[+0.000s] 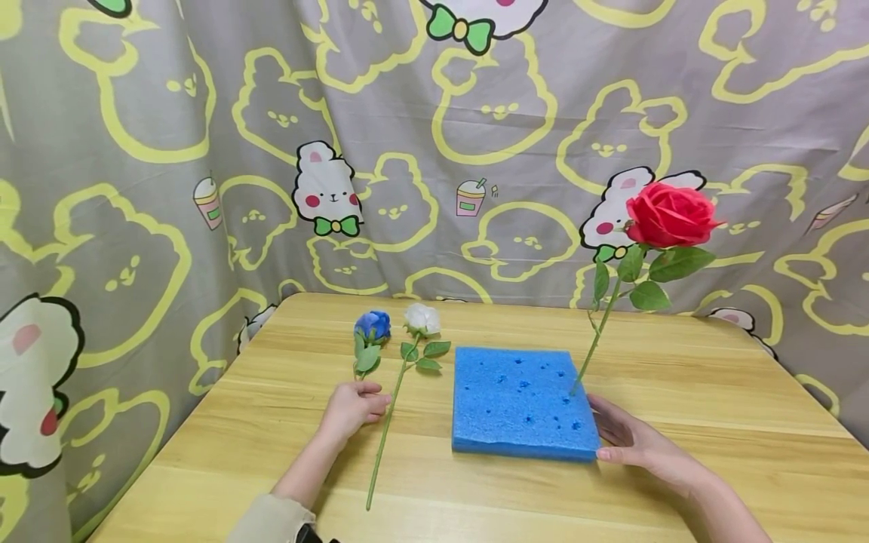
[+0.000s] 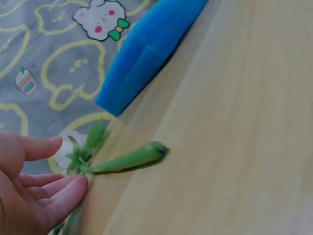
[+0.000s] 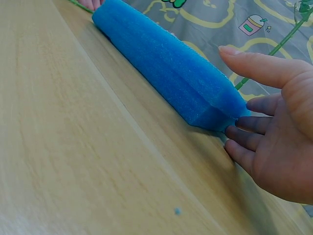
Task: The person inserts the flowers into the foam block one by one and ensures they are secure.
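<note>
My left hand point(image 1: 354, 411) is low over the table, its fingertips beside the stem of a white rose point(image 1: 422, 320). In the left wrist view, its thumb and fingers point(image 2: 63, 198) stand apart, with no stem seen between them. Just beyond this hand lies a blue rose point(image 1: 373, 326), its lower stem hidden. My right hand point(image 1: 641, 445) rests against the right side of a blue foam block point(image 1: 516, 403), fingertips touching that edge in the right wrist view. A red rose point(image 1: 672, 215) stands in the block near its right edge, leaning right.
Several holes dot the top of the foam. The wooden table point(image 1: 224, 445) ends at a patterned curtain point(image 1: 407, 249) behind and at the left. A small blue crumb point(image 3: 177, 211) lies on the tabletop in the right wrist view.
</note>
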`<state>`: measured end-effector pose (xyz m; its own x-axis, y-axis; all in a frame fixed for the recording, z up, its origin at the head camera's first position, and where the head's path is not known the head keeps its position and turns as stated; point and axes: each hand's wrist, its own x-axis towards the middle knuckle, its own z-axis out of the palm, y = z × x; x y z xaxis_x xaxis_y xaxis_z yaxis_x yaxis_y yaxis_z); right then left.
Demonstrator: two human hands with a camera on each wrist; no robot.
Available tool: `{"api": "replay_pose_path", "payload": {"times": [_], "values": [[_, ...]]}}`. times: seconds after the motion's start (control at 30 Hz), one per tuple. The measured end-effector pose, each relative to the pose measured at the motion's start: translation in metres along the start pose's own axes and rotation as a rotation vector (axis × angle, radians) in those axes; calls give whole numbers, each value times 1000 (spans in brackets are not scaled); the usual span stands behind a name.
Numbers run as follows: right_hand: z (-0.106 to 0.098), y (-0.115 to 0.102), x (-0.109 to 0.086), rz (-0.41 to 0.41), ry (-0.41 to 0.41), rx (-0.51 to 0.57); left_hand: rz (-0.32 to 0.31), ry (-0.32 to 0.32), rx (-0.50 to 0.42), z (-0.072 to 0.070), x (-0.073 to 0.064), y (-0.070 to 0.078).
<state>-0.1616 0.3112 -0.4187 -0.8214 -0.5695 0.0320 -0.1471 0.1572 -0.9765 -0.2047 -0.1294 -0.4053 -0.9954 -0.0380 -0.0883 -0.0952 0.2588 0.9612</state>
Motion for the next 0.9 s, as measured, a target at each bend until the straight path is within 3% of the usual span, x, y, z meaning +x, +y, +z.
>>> {"api": "replay_pose_path", "payload": {"times": [0.27, 0.53, 0.73, 0.9], "values": [[1, 1, 0, -4, 0, 5, 36, 20, 147, 7, 1, -4], [0, 0, 0, -2, 0, 8, 48, 15, 235, 13, 4, -4], [1, -2, 0, -6, 7, 3, 97, 29, 379, 17, 7, 0], [0, -1, 0, -14, 7, 0, 103, 62, 487, 19, 10, 2]]}}
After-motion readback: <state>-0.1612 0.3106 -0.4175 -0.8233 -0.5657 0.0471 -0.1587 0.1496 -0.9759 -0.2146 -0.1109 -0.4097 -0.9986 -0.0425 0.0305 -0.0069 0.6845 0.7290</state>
